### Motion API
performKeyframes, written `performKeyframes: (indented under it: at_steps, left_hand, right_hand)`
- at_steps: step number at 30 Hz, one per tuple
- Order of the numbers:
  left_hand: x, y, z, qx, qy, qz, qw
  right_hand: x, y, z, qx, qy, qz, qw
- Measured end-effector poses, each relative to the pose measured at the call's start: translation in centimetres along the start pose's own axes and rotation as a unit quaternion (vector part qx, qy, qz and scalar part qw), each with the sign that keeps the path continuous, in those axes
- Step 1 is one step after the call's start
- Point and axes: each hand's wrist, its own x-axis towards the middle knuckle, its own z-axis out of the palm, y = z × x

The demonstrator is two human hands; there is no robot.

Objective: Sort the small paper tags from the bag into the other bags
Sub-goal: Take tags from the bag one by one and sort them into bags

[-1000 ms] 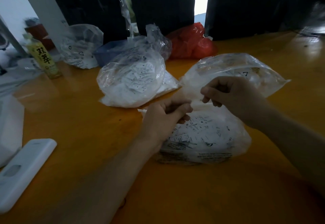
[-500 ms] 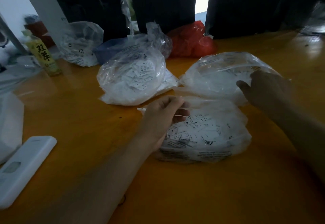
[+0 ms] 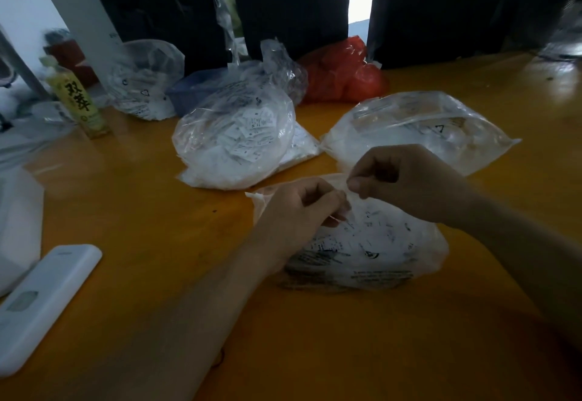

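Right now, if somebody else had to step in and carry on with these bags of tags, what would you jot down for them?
Left hand: pinches the mouth of the nearest bag.
Right hand: pinches the same mouth, fingers curled; any tag held is too small to tell.
Places: round bag behind on the left, flat bag behind on the right, all on the orange table.
Done: both rear bags hold tags.
Left: the nearest bag is still full of tags.
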Motion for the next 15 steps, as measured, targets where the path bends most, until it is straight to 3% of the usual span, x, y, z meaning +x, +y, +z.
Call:
performKeyframes:
  at_steps: [11,15]
  left_hand:
    - [0.4,-0.1,-0.3,-0.143,0.047,-0.02,0.988]
    - [0.8,0.2,-0.9,-0.296,0.123,-0.055,0.946]
  right_hand:
    - [-0.2,-0.8,1.0,-0.04,0.076,-0.025,0.996]
    - [-0.1,0.4,1.2,-0.098,0.116,0.023,0.988]
